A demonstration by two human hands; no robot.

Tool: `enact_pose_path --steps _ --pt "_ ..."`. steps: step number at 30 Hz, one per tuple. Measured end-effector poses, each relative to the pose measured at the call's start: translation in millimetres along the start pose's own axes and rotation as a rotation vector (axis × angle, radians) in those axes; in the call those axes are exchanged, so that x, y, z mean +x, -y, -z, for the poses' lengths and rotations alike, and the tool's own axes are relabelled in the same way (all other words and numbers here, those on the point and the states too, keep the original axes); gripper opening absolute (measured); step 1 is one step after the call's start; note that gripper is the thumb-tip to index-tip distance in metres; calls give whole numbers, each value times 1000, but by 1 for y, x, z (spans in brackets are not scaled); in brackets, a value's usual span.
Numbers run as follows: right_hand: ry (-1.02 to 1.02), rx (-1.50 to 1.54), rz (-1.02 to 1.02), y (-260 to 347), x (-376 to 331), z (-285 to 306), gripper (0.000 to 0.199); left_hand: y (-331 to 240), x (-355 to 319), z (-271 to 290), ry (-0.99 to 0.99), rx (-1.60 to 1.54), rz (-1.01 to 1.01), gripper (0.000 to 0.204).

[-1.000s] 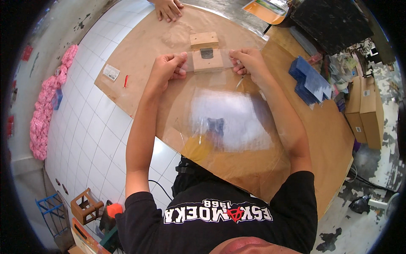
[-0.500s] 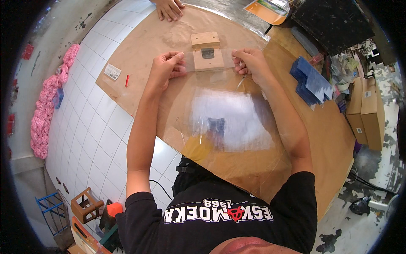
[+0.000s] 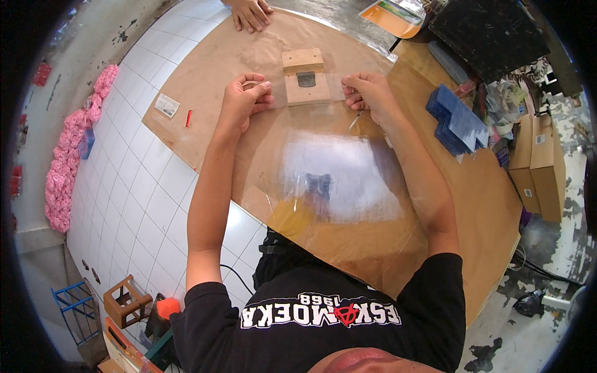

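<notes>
Pink heap (image 3: 74, 161): a soft pink pile lies on the white tiled floor at the far left of the frame, along the wall.
Wooden stool (image 3: 126, 303): small, at the lower left, beside a blue wire rack (image 3: 76, 309).
Label and red pen (image 3: 188, 118): a small white label (image 3: 166, 105) and a short red pen lie on the brown paper left of the hands.
Brown paper table (image 3: 205, 81): one wide sheet covers the work surface across the middle of the frame.
Left hand (image 3: 244, 99): fingers curled tight, pinching the upper left edge of the clear plastic sheet, just left of the wooden block.
Clear plastic sheet (image 3: 339, 171): stretched flat between both hands in the centre, reaching down to the person's chest; a dark small thing shows through it, too blurred to name.
Wooden block (image 3: 306, 87): a pale stepped block with a dark metal plate on it, sitting between the two hands at upper centre.
Right hand (image 3: 368, 94): fingers closed, gripping the sheet's upper right edge, just right of the block.
Another person's hand (image 3: 250, 12): rests flat on the paper at the top edge.
Orange tray (image 3: 392, 15): top of the frame; it seems to hold flat sheets, though I cannot tell for sure.
Blue blocks (image 3: 457, 121): stacked at the right of the table.
Cardboard boxes (image 3: 538, 165): two, closed, at the far right; contents hidden.
</notes>
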State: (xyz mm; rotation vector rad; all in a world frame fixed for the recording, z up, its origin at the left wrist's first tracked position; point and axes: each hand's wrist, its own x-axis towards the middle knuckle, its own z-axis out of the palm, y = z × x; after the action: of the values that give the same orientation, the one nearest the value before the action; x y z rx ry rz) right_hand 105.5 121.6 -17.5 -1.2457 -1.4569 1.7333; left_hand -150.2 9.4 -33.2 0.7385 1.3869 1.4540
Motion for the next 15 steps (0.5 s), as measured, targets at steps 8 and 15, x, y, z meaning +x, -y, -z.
enact_pose_path --steps 8,15 --pt "-27 -2 3 -1 1 1 17 -2 -6 -6 -57 51 -35 27" --pt "-72 69 29 2 -2 -1 13 -7 -14 -8 -101 173 -95 32"
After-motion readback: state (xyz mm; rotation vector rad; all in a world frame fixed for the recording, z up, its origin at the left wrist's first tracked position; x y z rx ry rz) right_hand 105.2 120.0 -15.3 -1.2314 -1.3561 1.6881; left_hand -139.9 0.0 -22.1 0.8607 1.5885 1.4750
